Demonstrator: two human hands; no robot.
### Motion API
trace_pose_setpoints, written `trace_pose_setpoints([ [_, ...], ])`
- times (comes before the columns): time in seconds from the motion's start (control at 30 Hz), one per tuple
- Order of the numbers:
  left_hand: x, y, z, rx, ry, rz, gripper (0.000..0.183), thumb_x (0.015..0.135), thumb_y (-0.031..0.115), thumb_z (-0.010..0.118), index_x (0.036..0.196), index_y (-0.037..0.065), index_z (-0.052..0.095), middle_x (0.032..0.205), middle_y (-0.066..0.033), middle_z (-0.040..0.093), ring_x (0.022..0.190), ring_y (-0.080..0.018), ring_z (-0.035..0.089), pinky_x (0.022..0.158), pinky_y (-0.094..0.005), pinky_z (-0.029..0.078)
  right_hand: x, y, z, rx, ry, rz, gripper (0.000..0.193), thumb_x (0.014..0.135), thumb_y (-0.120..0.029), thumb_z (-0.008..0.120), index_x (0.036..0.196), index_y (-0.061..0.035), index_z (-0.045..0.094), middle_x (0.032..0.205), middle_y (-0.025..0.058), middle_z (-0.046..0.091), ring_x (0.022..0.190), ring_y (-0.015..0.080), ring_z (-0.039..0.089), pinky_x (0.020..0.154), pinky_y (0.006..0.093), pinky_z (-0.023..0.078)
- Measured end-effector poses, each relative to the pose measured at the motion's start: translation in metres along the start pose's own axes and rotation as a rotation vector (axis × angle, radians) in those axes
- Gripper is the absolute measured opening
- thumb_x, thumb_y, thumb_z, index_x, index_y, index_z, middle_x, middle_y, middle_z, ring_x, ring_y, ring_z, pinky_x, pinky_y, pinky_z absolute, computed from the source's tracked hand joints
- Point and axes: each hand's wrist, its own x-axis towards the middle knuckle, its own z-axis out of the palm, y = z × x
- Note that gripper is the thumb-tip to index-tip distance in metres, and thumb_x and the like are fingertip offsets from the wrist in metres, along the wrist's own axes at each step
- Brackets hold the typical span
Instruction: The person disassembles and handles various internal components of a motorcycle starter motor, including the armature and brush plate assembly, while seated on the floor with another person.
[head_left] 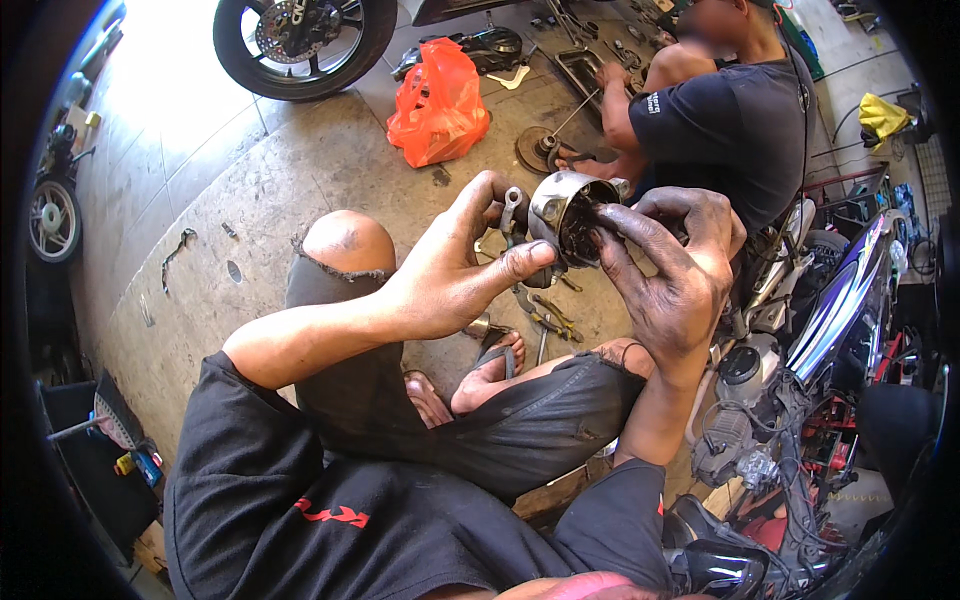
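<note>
Up in front of my chest, my left hand (440, 278) is closed around a round metal housing (556, 206). Beside its fingers, a short metal arm with a holed end (513, 203) stands up next to the housing. The housing's open mouth faces right, and its inside is dark and greasy. My right hand (676, 268), blackened with grease, has its thumb and fingertips bent into that mouth. Whatever those fingertips pinch is hidden by the rim and the grime. Below the hands, pliers with yellow-and-black handles (560, 318) lie on the floor.
An orange plastic bag (437, 105) stands ahead, near a motorcycle wheel (300, 45). At the upper right a co-worker (720, 125) sits low beside a round metal disc (537, 148). Motorcycle parts and an engine (725, 440) crowd my right side. A dark box (85, 470) stands at left.
</note>
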Motion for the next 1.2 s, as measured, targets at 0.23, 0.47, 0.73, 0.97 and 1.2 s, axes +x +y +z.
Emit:
trace_pose_setpoints([
  [0.23,0.0,-0.001,0.001,0.016,-0.001,0.01,0.043,0.091,0.031,0.073,0.109,0.002,0.047,0.094,-0.0101,0.054,0.092,-0.0153,0.05,0.084,-0.0345,0.044,0.001,-0.005,0.001,-0.08,-0.031,-0.047,0.028,0.065,-0.014,0.081,0.093,-0.0147,0.077,0.094,-0.0011,0.064,0.096,0.0221,0.055,0.092,0.0392,0.035],
  [0.47,-0.001,0.0,0.003,0.008,-0.009,0.014,0.043,0.091,0.031,0.073,0.108,0.001,0.046,0.095,-0.0111,0.055,0.093,-0.0154,0.051,0.083,-0.0347,0.044,0.001,-0.005,0.002,-0.035,-0.058,-0.007,0.025,0.067,-0.013,0.08,0.091,-0.0118,0.075,0.094,-0.0001,0.065,0.097,0.0226,0.056,0.091,0.04,0.035],
  [0.73,-0.001,-0.002,0.004,0.136,-0.027,0.069,0.046,0.09,0.032,0.073,0.11,0.0,0.047,0.096,-0.0124,0.056,0.093,-0.0165,0.052,0.086,-0.0361,0.045,0.0,-0.008,0.002,-0.132,-0.073,-0.105,0.022,0.067,-0.012,0.074,0.09,-0.011,0.073,0.095,0.0004,0.065,0.099,0.022,0.056,0.093,0.0417,0.034],
  [0.97,-0.001,0.002,0.006,0.029,-0.036,-0.044,0.045,0.091,0.031,0.073,0.111,0.001,0.046,0.099,-0.0128,0.057,0.098,-0.0174,0.054,0.087,-0.0364,0.046,-0.001,-0.004,0.002,-0.179,-0.15,-0.152,0.025,0.07,-0.015,0.071,0.095,-0.0102,0.072,0.101,0.0019,0.064,0.1,0.0224,0.056,0.093,0.0425,0.033],
  [1.2,-0.001,-0.002,0.004,-0.017,-0.062,-0.071,0.045,0.092,0.032,0.071,0.113,0.002,0.045,0.103,-0.0116,0.056,0.1,-0.0167,0.054,0.084,-0.0343,0.048,0.001,0.008,0.001,-0.124,-0.045,-0.123,0.028,0.069,-0.018,0.08,0.095,-0.0133,0.073,0.097,0.0008,0.063,0.1,0.0224,0.055,0.092,0.0404,0.034],
])
